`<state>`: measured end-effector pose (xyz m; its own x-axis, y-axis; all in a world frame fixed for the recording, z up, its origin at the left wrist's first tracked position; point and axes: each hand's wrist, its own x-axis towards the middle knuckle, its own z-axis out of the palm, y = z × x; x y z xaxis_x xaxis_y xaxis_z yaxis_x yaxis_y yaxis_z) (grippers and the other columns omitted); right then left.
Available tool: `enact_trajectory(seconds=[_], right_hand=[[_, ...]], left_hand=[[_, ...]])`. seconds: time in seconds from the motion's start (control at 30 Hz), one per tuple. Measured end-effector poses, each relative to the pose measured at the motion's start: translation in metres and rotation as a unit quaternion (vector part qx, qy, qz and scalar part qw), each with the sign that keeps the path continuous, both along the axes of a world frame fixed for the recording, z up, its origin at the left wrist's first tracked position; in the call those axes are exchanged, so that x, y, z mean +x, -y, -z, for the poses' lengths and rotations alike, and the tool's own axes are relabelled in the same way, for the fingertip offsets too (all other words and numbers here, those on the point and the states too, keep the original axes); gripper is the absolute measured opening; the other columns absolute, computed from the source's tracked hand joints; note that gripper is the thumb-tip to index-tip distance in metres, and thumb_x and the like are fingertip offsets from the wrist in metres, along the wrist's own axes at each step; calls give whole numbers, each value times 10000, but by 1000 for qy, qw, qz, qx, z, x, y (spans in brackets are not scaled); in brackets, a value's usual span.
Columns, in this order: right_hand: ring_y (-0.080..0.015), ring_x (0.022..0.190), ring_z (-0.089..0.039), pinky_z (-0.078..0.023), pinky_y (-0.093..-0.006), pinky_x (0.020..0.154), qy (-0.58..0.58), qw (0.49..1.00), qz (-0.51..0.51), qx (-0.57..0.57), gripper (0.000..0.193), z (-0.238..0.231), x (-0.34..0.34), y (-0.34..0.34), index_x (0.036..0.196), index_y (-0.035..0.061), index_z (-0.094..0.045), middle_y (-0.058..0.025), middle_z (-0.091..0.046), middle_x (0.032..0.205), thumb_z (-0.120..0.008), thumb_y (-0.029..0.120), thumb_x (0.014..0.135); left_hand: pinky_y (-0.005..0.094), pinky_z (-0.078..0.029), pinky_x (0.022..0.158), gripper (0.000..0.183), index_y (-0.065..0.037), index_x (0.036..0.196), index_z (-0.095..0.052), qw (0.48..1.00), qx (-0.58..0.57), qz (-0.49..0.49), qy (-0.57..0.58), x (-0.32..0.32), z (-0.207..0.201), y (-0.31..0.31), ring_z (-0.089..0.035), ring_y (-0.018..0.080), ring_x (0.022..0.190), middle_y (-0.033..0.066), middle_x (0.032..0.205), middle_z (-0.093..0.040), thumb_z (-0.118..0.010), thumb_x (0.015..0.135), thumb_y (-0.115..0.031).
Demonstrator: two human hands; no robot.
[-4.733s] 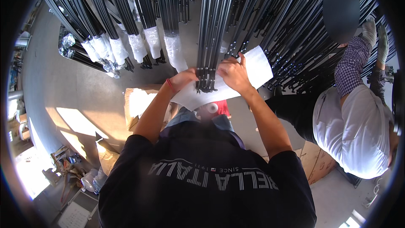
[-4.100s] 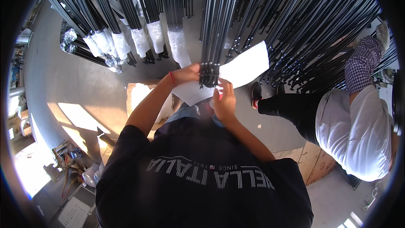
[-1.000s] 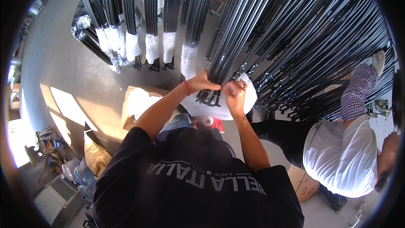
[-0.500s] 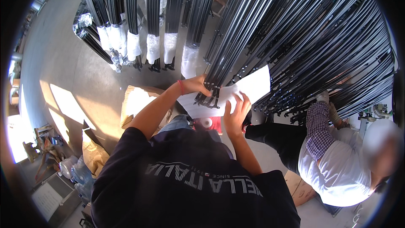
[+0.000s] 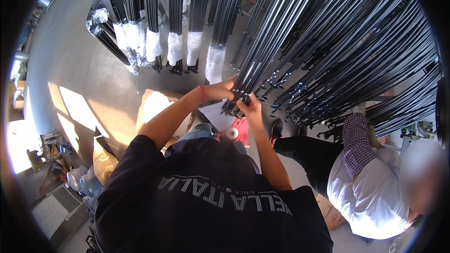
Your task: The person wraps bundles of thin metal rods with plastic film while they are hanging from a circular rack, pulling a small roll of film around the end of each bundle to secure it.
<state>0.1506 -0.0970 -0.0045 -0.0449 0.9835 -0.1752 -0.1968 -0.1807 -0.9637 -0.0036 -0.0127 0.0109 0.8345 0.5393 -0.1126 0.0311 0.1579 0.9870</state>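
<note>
My left hand [image 5: 219, 92] is closed around the lower part of a bundle of long, thin black rods [image 5: 260, 56], just above their ends. From the other side, my right hand [image 5: 253, 111] grips the same bundle, its thumb pressed on the rod ends, which carry small dark fittings. Under the bundle, a white sheet [image 5: 216, 115] shows on the left; I cannot tell whether any of it is folded between my fingers and the rods. Below the hands there is a red item [image 5: 241, 129] with a white roll [image 5: 232, 133] on it.
Many more black rods [image 5: 375, 42] hang to the right. On the left, several bundles have their lower ends in clear plastic wrap [image 5: 175, 47]. A co-worker in a white top [image 5: 370, 197] bends over rods at right. An open cardboard box [image 5: 146, 100] stands left of my legs.
My right hand has moved from the white sheet up to the rod ends and closed on them. The sheet's right part, raised before, no longer shows. My left hand stays on the bundle.
</note>
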Motion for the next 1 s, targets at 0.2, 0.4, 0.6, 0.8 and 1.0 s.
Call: enact_trajectory(seconds=[0.2,0.4,0.6,0.8,1.0], right_hand=[[-123,787,-577,-462,-256,730,-96,987,-94,-86,311,-14,20,-29,1018,33,-558,-36,-613,889,-585,-52,719],[-138,852,-575,-447,-262,775,-93,986,-116,-80,330,-11,17,-32,1045,19,-559,-51,-613,946,-576,-62,725],[-161,884,-576,-441,-275,806,-118,982,-124,-85,364,-17,10,-33,1083,-15,-529,-80,-599,996,-578,-55,725],[-151,895,-571,-423,-266,816,-99,983,-131,-80,358,-20,10,-35,1072,-1,-540,-67,-605,980,-593,-23,719],[-113,824,-582,-425,-235,767,-102,980,-134,-105,245,-16,15,-38,957,32,-596,-33,-632,915,-616,-8,716]], left_hand=[[378,-368,869,429,14,1054,-422,859,442,-45,-255,-16,-24,3,-412,326,1034,173,1107,-409,-472,628,34],[383,-426,730,284,-26,903,-479,809,315,-439,-229,-34,-3,61,-494,326,866,129,882,-509,-446,639,74],[296,-440,750,451,-11,1058,-447,899,-125,-412,-73,-47,92,122,-522,164,860,84,966,-523,-641,760,-287],[239,-412,758,202,-41,1000,-548,923,-175,-338,58,-50,95,105,-500,92,889,16,934,-548,-518,856,-179],[263,-440,712,113,-5,900,-552,945,72,-307,-90,-45,50,81,-539,123,773,45,874,-573,-541,806,-67]])
